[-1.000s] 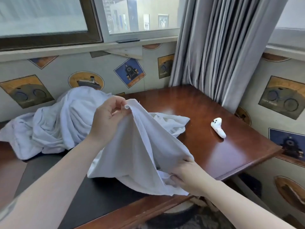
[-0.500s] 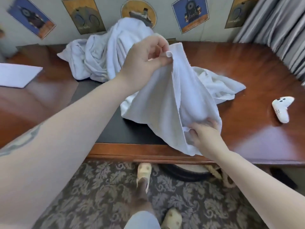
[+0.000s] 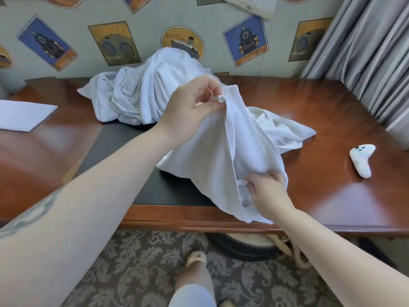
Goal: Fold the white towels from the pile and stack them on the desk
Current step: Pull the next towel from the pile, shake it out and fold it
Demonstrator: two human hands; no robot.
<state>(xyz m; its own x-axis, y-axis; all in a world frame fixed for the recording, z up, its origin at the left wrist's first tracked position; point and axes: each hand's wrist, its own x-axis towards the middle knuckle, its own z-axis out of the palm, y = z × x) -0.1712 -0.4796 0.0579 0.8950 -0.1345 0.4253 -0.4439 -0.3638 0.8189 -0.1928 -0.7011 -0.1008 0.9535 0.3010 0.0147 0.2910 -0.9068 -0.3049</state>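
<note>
Bright, even daylight across your view. Broad glare patches on polished desk [image 3: 332, 196], strongest at left and at right front. Soft shadows only, under towel [image 3: 212, 165] and beside white controller [image 3: 361, 160]. Wide-angle bending at edges: your forearms swell in lower corners, curtain [image 3: 365, 52] leans inward. Focus fair at centre; wallpaper prints and carpet [image 3: 132, 273] slightly soft.

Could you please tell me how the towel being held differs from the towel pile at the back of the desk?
The held towel is raised, with the left hand pinching its top hem and the right hand gripping its lower edge; the towel pile lies untouched. The held towel hangs past the desk front; the pile sits by the wall. Both are white and unfolded.
</note>
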